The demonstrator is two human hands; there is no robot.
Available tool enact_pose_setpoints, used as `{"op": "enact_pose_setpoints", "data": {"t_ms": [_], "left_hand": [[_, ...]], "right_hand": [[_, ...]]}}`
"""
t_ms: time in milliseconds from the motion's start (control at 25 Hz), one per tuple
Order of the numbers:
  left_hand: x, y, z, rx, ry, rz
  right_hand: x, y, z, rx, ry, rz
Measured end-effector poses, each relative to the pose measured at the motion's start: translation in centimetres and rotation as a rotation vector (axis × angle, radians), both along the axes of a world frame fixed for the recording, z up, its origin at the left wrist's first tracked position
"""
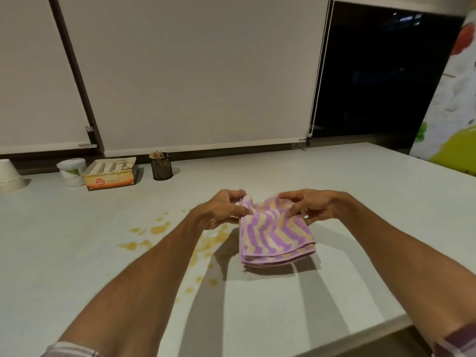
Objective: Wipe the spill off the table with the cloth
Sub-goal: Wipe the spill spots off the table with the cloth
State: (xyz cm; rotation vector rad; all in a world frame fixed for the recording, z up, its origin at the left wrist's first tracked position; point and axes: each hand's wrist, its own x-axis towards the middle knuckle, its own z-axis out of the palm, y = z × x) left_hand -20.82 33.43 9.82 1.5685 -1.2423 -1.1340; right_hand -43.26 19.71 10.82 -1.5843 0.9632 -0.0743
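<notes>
A folded cloth (275,237) with purple and cream stripes hangs just above the white table (334,181), its lower edge near the surface. My left hand (224,210) pinches its upper left corner. My right hand (309,206) grips its upper right edge. An orange-brown spill (159,229) lies in puddles and drops on the table to the left of the cloth, partly under my left forearm, with smaller drops (206,279) trailing toward me.
At the back left stand stacked paper cups (9,175), a white tub (72,171), an open orange box (110,173) and a dark mesh holder of sticks (161,166). Window blinds hang behind. The table's near edge (334,338) runs at lower right.
</notes>
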Motion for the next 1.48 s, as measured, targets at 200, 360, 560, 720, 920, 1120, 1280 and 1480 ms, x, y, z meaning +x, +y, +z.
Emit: {"op": "enact_pose_setpoints", "data": {"t_ms": [200, 360, 560, 720, 920, 1120, 1280, 1480], "left_hand": [[-2.6, 0.0, -3.5, -0.153, -0.046, 0.028], [-3.2, -1.9, -5.4, -0.19, -0.303, 0.067], [-3.1, -4.5, -7.8, -0.034, -0.755, 0.112], [-2.0, -5.2, -9.2, 0.064, -0.907, 0.063], [1.1, -2.2, -10.0, 0.041, -1.061, 0.2], [7.1, 3.9, -9.9, 0.111, -1.142, 0.314], [13.9, 10.4, -10.5, 0.153, -1.12, 0.474], [20.4, 17.3, -11.4, 0.265, -1.103, 0.583]], "right_hand": [[-3.1, 0.9, -2.0, -0.159, -0.005, 0.028], [-3.0, 0.6, -4.1, -0.271, 0.016, 0.022], [-2.0, -1.2, -5.7, -0.441, 0.094, 0.168], [0.5, -2.2, -7.0, -0.836, 0.563, 0.132], [4.5, -0.8, -7.4, -0.927, 0.444, 0.017], [6.3, 0.9, -8.9, -1.016, 0.497, -0.013], [7.2, 1.9, -8.7, -1.137, 0.519, -0.05], [7.6, 2.3, -9.0, -1.014, 0.555, -0.074]]}}
